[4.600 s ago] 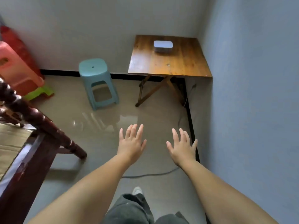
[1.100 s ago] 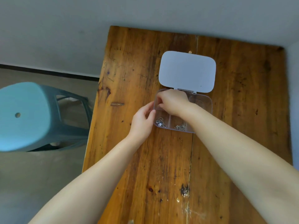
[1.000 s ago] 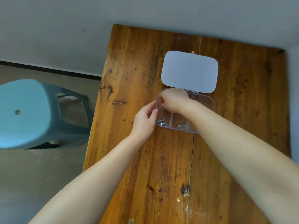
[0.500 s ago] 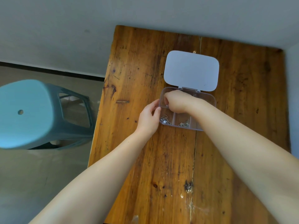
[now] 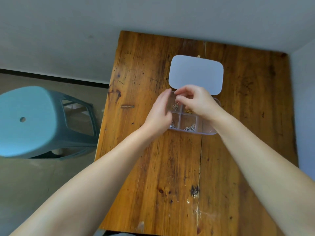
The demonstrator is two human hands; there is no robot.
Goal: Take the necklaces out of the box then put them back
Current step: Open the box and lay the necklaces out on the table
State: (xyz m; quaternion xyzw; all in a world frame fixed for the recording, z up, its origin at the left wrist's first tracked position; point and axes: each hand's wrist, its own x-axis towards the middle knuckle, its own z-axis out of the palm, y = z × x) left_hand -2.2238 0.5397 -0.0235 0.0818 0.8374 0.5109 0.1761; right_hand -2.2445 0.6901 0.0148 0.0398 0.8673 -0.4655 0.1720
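A clear plastic box (image 5: 207,132) with several compartments lies on the wooden table (image 5: 170,167), its white lid (image 5: 196,74) swung open and flat behind it. My right hand (image 5: 196,101) pinches a silver necklace (image 5: 175,106) above the far left compartment, the pendant dangling just over the box. My left hand (image 5: 159,114) rests against the box's left side with fingers apart, covering part of the near left compartment. A gold necklace (image 5: 188,111) lies in the far middle compartment, and silver ones (image 5: 190,128) lie in the near compartments.
A teal plastic stool (image 5: 34,120) stands on the floor left of the table. Grey walls run behind the table and along its right edge. The table's left edge lies close to my left forearm.
My right hand has risen out of the far left compartment with a silver necklace pinched in its fingers. My left hand has opened along the box's left side.
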